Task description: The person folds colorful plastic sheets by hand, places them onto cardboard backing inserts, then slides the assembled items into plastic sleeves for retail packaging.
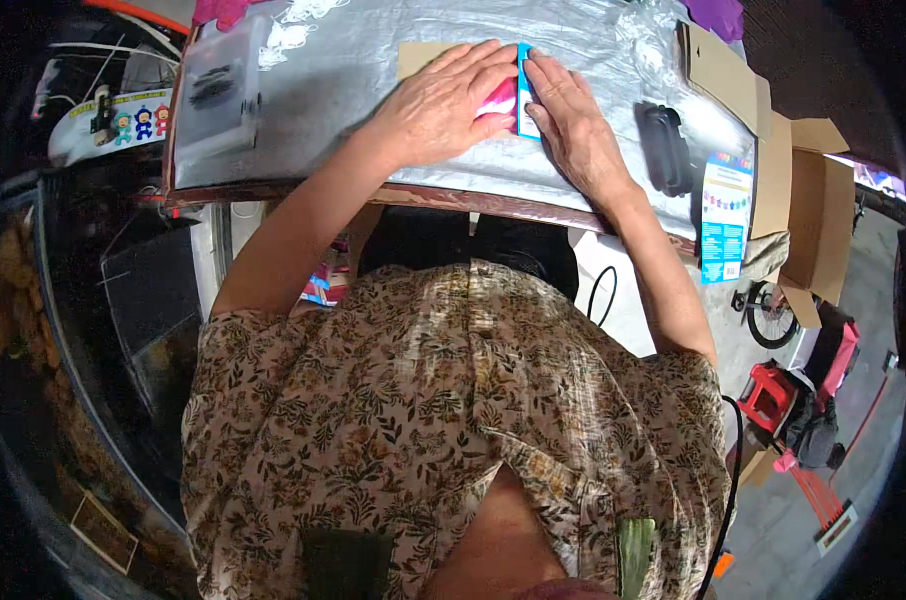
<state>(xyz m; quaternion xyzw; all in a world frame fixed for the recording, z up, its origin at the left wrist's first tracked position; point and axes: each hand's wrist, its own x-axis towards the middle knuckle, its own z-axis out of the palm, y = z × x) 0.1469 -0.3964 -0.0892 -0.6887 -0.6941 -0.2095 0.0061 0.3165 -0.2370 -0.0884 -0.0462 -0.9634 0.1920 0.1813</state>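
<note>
My left hand (441,108) lies over a pink and white item (500,100), fingers stretched out and pointing right. The palm hides most of that item, so its kind cannot be made out. Against its right side runs a narrow blue strip (525,97), which looks like the edge of a printed card. My right hand (573,122) rests flat along this strip, fingers extended and pointing away from me. Part of a tan cardboard piece (414,60) shows beyond my left hand. All of this is on a silver-covered table (343,70).
At the left stands a clear plastic box (238,125) with small dark pieces; white strings (289,36) lie beyond it. To the right are a black case (663,150), a blue and white printed card (725,218) at the table edge, and an open cardboard box (821,215).
</note>
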